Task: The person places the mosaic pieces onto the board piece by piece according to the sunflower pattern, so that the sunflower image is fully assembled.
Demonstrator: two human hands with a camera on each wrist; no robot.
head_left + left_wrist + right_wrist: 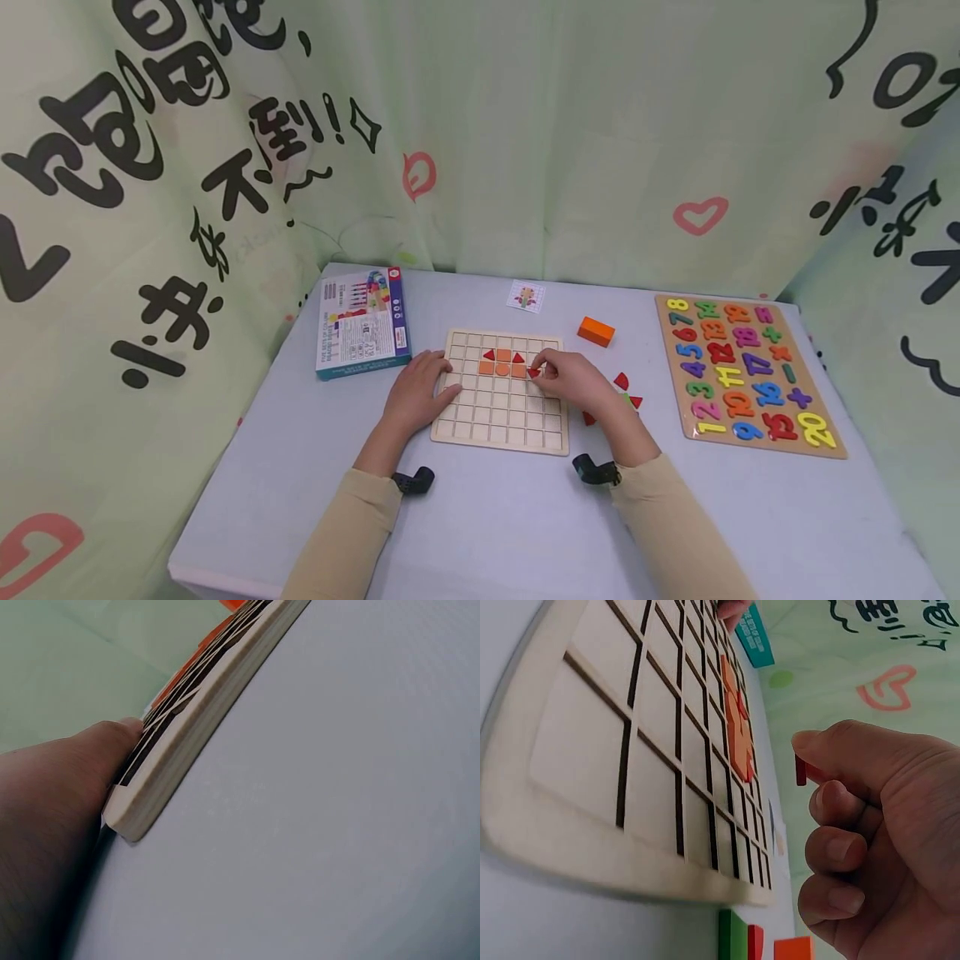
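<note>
One left hand (pixel 416 392) and one right hand (pixel 576 382) are in view, with two sleeves (pixel 341 533), two wrist cameras (pixel 596 470), one grid board (pixel 498 425), one number board (pixel 705 400), one box (pixel 352 325), one picture card (pixel 526 296) and one orange block (pixel 596 331). Four orange tiles (pixel 505 356) and two red triangles (pixel 489 355) lie on the grid board. The right hand holds one red piece (pixel 533 373); three loose red pieces (pixel 621 381) and one partly hidden green piece (pixel 626 398) show beside it.
</note>
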